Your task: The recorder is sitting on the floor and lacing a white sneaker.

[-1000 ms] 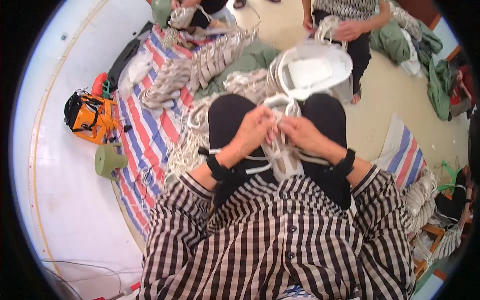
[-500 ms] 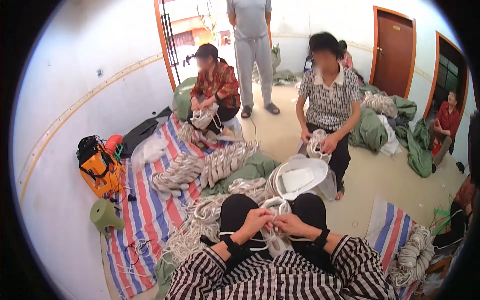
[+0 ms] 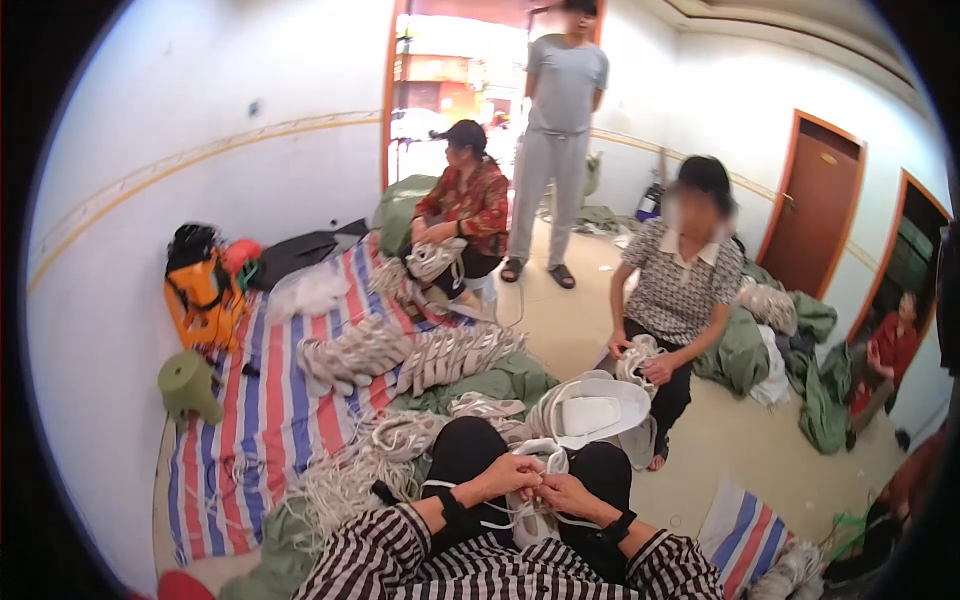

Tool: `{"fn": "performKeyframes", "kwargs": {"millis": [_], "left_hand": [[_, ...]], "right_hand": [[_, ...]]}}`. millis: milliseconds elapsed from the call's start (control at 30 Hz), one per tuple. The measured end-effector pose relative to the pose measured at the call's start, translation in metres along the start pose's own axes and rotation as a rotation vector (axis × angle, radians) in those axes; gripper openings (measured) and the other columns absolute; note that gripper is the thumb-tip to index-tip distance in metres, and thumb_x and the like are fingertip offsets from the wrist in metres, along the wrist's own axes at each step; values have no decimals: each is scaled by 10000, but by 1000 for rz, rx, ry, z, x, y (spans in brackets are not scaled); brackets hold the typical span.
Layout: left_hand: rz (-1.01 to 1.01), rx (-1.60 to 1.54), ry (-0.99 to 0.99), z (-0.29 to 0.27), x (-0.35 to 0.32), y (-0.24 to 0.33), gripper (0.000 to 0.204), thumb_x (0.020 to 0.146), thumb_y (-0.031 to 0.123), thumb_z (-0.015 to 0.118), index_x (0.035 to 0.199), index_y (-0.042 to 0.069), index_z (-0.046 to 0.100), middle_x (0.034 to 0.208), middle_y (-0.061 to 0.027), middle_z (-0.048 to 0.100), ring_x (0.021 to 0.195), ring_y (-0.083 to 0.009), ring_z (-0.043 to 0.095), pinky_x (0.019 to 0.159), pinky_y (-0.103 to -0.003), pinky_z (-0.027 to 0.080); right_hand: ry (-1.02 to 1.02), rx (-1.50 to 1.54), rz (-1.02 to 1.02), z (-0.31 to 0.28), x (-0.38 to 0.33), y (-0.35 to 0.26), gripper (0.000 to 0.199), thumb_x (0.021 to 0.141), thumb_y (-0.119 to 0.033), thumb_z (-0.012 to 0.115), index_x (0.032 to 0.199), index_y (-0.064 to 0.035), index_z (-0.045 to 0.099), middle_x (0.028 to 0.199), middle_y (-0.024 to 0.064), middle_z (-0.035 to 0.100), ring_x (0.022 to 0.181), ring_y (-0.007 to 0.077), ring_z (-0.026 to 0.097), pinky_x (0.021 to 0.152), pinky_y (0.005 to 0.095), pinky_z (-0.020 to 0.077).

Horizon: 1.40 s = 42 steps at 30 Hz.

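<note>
A whitish shoe upper (image 3: 535, 530) rests in my lap between my dark-clad knees. Over it my left hand (image 3: 508, 477) and my right hand (image 3: 573, 497) meet, fingertips pinched on a thin white shoelace (image 3: 490, 524). Loose lace loops droop on either side of the upper. Its opening rises just beyond my fingers, which partly hide the middle. Left of my knees lies a tangled heap of white laces (image 3: 335, 500). Past my knees, nested uppers (image 3: 560, 408) lean together with a white inner piece showing.
Rows of stacked uppers (image 3: 460, 358) lie on a striped sheet (image 3: 240, 440). A green stool (image 3: 190, 388) and orange chair (image 3: 205, 305) stand at left. One co-worker (image 3: 680, 270) handles an upper ahead; another (image 3: 465, 205) sits farther left; a person (image 3: 565, 100) stands by the doorway.
My view has tipped upward and shifted, so the room sits lower in the picture. Both hands stay pinched together over the upper. The seated co-worker at far left has raised their head.
</note>
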<state>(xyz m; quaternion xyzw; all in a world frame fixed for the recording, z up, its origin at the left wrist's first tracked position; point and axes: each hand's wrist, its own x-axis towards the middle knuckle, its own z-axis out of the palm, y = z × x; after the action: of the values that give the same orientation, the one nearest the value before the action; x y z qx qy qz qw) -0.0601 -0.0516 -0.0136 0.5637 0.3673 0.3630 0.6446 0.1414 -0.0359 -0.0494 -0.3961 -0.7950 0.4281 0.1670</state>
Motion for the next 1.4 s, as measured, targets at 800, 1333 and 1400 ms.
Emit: {"fn": "performKeyframes", "kwargs": {"millis": [800, 1333, 1400], "left_hand": [[10, 83, 115, 5, -5, 1, 123, 880, 82, 605, 900, -28, 655, 728, -38, 639, 608, -85, 612, 546, -217, 523], [-26, 117, 119, 15, -10, 2, 116, 885, 95, 636, 920, -16, 648, 759, -32, 637, 641, -76, 592, 589, -208, 499], [-31, 132, 123, 17, -10, 5, 113, 884, 89, 634, 929, -14, 644, 754, -33, 635, 646, -80, 593, 592, -214, 498]], "right_hand": [[-64, 226, 44, -10, -7, -21, 282, 940, -256, 542, 859, -22, 678, 689, -21, 608, 626, 60, 541, 590, 226, 456], [15, 207, 177, -12, -8, -36, 282, 834, -294, 619, 739, -40, 699, 583, 13, 615, 548, 84, 579, 539, 241, 451], [6, 119, 211, -16, -9, -40, 281, 821, -292, 622, 727, -38, 696, 580, 17, 618, 550, 87, 586, 542, 243, 456]]}}
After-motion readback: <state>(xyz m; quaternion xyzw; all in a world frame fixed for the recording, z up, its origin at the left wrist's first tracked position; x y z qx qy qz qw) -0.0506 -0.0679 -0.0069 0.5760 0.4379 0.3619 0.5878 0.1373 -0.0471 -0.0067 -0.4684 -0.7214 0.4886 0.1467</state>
